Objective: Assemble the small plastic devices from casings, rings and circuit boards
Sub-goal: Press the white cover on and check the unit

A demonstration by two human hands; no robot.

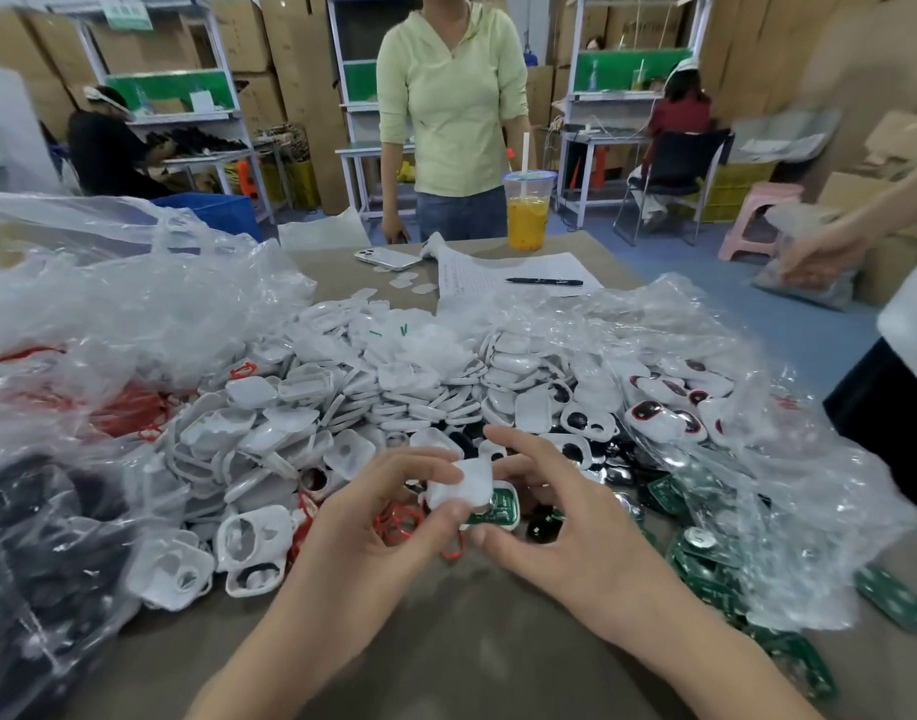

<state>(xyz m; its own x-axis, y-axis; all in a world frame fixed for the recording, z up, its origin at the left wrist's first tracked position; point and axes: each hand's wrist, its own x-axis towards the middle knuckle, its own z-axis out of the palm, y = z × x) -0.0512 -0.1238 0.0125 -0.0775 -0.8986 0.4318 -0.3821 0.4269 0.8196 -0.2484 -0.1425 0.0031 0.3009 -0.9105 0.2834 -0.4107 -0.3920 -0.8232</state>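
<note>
Step in hand, as judged: one device is being closed. A white casing half (pixel 464 483) is being set over a lower shell (pixel 513 511) in which a green circuit board (pixel 493 510) is seated. Both are held just above the bench (pixel 446 646), near its front edge, approx. mid-width. The casing half is pinched by thumb & fingertips of the left hand (pixel 373 522). The lower shell w/ board is gripped by the right hand (pixel 565 527), thumb at its near edge, index finger raised clear. The halves overlap but are not flush; whether a ring is fitted already cannot be told.

Next move prob. calls for edges to be lined up all round, then pressed until snapped, w/o the board being tilted or trapped.

Materials: casings (pixel 373 397) are smooth, glossy hard plastic, rounded-rectangle, thin-walled, heaped across bench centre. Thin limp red rings (pixel 399 522), likely rubber, lie under the hands. Flat green boards (pixel 706 563), some w/ a round metallic disc, are spilled toward the right edge. Crinkly clear bags (pixel 134 304) are spread along the left & right sides.
</note>
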